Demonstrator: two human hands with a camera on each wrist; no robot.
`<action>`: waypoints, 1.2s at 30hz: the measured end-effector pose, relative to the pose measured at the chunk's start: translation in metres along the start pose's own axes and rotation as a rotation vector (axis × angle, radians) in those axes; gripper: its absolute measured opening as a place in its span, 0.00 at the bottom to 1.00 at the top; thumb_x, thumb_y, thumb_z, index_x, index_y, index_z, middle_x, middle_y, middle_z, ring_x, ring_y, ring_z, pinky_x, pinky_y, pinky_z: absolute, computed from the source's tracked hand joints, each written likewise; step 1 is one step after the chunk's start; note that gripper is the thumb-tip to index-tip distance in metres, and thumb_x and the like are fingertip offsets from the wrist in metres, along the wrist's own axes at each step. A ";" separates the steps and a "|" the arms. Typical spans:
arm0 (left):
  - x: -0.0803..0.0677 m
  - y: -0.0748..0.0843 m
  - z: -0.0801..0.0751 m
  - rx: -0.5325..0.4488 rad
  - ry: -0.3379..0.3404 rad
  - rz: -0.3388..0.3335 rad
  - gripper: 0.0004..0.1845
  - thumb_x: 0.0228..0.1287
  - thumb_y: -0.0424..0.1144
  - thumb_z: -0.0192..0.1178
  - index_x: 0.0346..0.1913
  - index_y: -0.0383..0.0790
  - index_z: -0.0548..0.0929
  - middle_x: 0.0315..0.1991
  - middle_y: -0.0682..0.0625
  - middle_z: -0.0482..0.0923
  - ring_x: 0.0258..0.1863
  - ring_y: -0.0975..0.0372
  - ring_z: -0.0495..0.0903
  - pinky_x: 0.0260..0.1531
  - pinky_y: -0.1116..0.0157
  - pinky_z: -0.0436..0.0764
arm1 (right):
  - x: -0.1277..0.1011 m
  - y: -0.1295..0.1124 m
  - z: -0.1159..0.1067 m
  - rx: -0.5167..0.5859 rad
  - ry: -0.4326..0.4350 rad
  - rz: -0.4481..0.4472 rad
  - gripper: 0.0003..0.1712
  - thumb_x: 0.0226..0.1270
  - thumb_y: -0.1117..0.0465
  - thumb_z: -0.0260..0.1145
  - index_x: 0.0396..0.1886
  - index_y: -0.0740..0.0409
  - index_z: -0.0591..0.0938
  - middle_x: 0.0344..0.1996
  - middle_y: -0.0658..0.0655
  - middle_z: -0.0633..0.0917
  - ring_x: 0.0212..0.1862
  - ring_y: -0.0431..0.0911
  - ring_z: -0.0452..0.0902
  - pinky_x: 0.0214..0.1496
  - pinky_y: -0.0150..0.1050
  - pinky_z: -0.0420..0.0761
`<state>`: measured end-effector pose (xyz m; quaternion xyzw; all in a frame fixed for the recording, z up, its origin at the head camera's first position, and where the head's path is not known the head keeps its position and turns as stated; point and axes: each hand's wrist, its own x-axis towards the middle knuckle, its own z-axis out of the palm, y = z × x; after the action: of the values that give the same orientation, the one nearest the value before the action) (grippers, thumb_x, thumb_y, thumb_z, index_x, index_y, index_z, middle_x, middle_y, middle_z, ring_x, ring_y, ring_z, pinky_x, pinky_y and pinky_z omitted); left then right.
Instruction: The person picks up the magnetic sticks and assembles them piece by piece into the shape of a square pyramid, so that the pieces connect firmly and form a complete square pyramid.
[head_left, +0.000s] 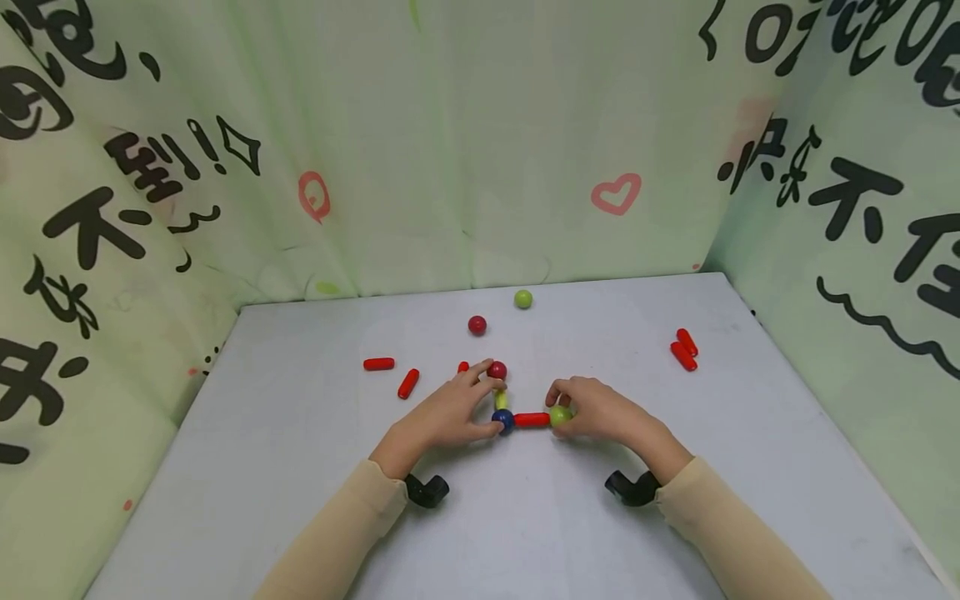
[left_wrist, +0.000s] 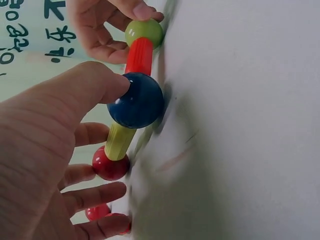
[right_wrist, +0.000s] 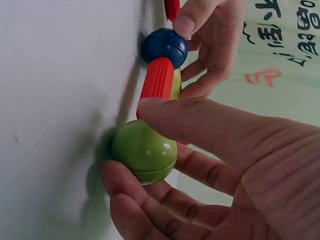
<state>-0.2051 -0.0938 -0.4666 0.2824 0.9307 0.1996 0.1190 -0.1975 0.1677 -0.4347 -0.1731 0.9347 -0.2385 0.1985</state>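
Note:
A small chain of balls and rods lies flat on the white table [head_left: 300,467]: a red ball [head_left: 497,370], a yellow-green rod [head_left: 501,401], a blue ball [head_left: 502,421], a red rod [head_left: 532,419] and a green ball [head_left: 560,415]. My left hand [head_left: 480,406] holds the corner, its thumb pressed on the blue ball [left_wrist: 137,100] and its fingers reaching to the red ball [left_wrist: 110,167]. My right hand [head_left: 579,410] pinches the green ball [right_wrist: 144,150] between thumb and fingers at the end of the red rod [right_wrist: 157,80].
Loose pieces lie about: a red ball [head_left: 477,325] and a green ball [head_left: 522,298] farther back, two red rods [head_left: 378,363] [head_left: 408,383] to the left, a pair of red rods [head_left: 684,350] to the right. Green printed cloth [head_left: 465,150] walls in the table on three sides.

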 end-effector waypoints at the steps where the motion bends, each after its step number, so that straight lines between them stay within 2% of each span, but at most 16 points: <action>1: 0.000 0.000 0.000 0.003 0.004 0.002 0.29 0.68 0.52 0.67 0.70 0.52 0.75 0.83 0.47 0.53 0.77 0.51 0.64 0.70 0.50 0.73 | 0.000 0.000 0.000 0.011 -0.001 -0.005 0.18 0.58 0.60 0.79 0.46 0.54 0.83 0.43 0.56 0.84 0.44 0.48 0.76 0.45 0.42 0.82; 7: 0.002 0.004 -0.004 0.060 0.074 0.018 0.20 0.72 0.36 0.63 0.65 0.49 0.81 0.80 0.46 0.59 0.72 0.50 0.71 0.70 0.51 0.74 | 0.001 0.001 0.002 0.089 -0.045 -0.085 0.15 0.65 0.56 0.75 0.48 0.54 0.83 0.42 0.53 0.86 0.38 0.43 0.79 0.40 0.38 0.81; 11: 0.000 0.013 -0.005 0.134 0.117 0.004 0.19 0.71 0.34 0.63 0.63 0.48 0.83 0.76 0.44 0.65 0.66 0.51 0.74 0.67 0.54 0.77 | 0.001 0.005 -0.002 0.083 -0.040 -0.085 0.14 0.69 0.55 0.71 0.50 0.55 0.84 0.41 0.52 0.87 0.37 0.43 0.79 0.40 0.38 0.81; 15: -0.002 0.028 -0.003 0.132 0.146 0.029 0.17 0.71 0.37 0.64 0.60 0.46 0.84 0.65 0.46 0.73 0.59 0.55 0.75 0.60 0.60 0.81 | -0.001 0.019 -0.014 0.033 0.056 -0.002 0.16 0.72 0.55 0.68 0.53 0.56 0.83 0.43 0.55 0.86 0.42 0.47 0.78 0.44 0.42 0.82; 20: -0.003 0.044 0.004 0.095 0.123 0.070 0.18 0.73 0.43 0.63 0.61 0.44 0.83 0.60 0.48 0.75 0.51 0.60 0.78 0.51 0.67 0.83 | -0.007 0.048 -0.033 -0.062 0.214 0.109 0.21 0.73 0.54 0.65 0.59 0.62 0.81 0.54 0.68 0.82 0.52 0.61 0.79 0.53 0.58 0.83; 23: -0.002 0.047 0.010 0.110 0.103 0.075 0.21 0.73 0.48 0.63 0.64 0.44 0.82 0.61 0.48 0.75 0.52 0.60 0.77 0.52 0.67 0.81 | -0.011 0.064 -0.041 -0.137 0.279 0.178 0.25 0.74 0.53 0.62 0.64 0.64 0.79 0.63 0.73 0.76 0.61 0.69 0.73 0.55 0.67 0.80; 26: -0.003 0.046 0.015 0.156 0.100 0.073 0.24 0.72 0.54 0.63 0.65 0.46 0.82 0.62 0.49 0.75 0.54 0.59 0.76 0.55 0.66 0.80 | -0.016 0.078 -0.047 -0.192 0.311 0.247 0.29 0.76 0.54 0.58 0.69 0.68 0.74 0.70 0.76 0.67 0.67 0.77 0.62 0.56 0.72 0.76; 30: -0.005 0.044 0.017 0.204 0.095 0.092 0.27 0.70 0.60 0.63 0.64 0.49 0.82 0.62 0.50 0.77 0.57 0.59 0.74 0.57 0.63 0.79 | -0.022 0.093 -0.055 -0.198 0.310 0.339 0.33 0.78 0.56 0.54 0.72 0.75 0.65 0.71 0.81 0.59 0.65 0.80 0.57 0.55 0.72 0.75; 33: -0.005 0.040 0.016 0.215 0.087 0.114 0.26 0.70 0.61 0.62 0.62 0.49 0.83 0.61 0.51 0.78 0.59 0.58 0.74 0.58 0.61 0.79 | -0.025 0.103 -0.059 -0.176 0.303 0.386 0.34 0.77 0.56 0.54 0.71 0.78 0.64 0.66 0.84 0.60 0.60 0.79 0.60 0.51 0.70 0.77; 36: -0.006 0.035 0.015 0.210 0.077 0.124 0.26 0.68 0.61 0.64 0.61 0.50 0.83 0.60 0.52 0.78 0.60 0.59 0.73 0.60 0.61 0.78 | -0.024 0.111 -0.061 -0.165 0.301 0.395 0.34 0.76 0.56 0.56 0.69 0.80 0.65 0.61 0.83 0.63 0.55 0.77 0.66 0.47 0.68 0.79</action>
<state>-0.1783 -0.0665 -0.4636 0.3424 0.9311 0.1187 0.0402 -0.2297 0.2929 -0.4359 0.0346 0.9857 -0.1412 0.0850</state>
